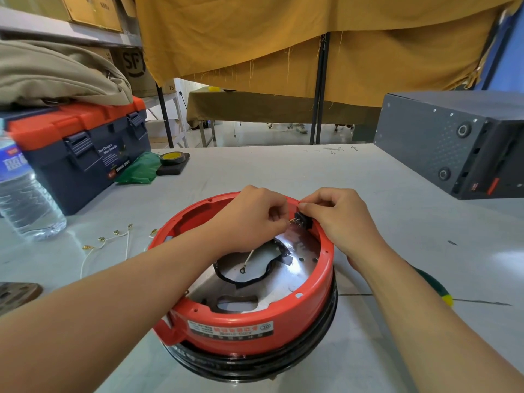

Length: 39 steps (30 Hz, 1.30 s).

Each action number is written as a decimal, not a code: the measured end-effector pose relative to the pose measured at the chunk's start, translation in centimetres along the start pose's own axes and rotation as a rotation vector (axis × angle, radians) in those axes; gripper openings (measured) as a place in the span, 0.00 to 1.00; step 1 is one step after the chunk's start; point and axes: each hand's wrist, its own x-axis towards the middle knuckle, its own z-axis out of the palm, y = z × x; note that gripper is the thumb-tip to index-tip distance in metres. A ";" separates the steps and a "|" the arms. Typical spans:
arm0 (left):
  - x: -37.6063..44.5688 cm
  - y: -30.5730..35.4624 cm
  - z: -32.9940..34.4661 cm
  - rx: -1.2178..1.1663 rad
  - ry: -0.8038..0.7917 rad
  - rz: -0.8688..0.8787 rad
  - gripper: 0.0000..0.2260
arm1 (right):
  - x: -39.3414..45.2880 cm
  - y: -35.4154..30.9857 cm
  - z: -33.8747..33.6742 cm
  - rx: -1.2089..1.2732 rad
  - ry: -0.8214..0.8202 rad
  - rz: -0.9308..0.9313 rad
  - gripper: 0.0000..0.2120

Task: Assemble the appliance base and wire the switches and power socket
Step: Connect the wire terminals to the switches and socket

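A round red appliance base (255, 330) sits upside down on the white table, resting on a black ring. A black switch (302, 221) with metal terminals is set in its far inner wall. My left hand (255, 217) reaches inside and pinches a small wire connector at the switch terminals. My right hand (337, 219) grips the red rim and holds the switch from the outer side. A white wire with a ring terminal (247, 262) lies inside on the silver plate, beside a black-edged opening.
Several loose white wires with brass connectors (113, 239) lie left of the base. A water bottle (25, 194), a blue and orange toolbox (82, 154), green cloth and yellow tape roll (171, 158) stand at back left. A dark grey metal box (453, 143) sits right.
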 end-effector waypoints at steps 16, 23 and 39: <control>0.2 0.0 0.4 0.039 0.035 0.071 0.05 | -0.1 0.0 -0.1 0.064 -0.034 0.025 0.05; 0.2 -0.4 0.3 0.019 0.016 0.075 0.05 | -0.1 0.1 -0.1 0.090 -0.047 0.050 0.05; -1.8 -2.3 -4.6 -0.187 -0.002 -0.173 0.04 | -0.5 0.1 -0.2 0.348 -0.216 0.238 0.13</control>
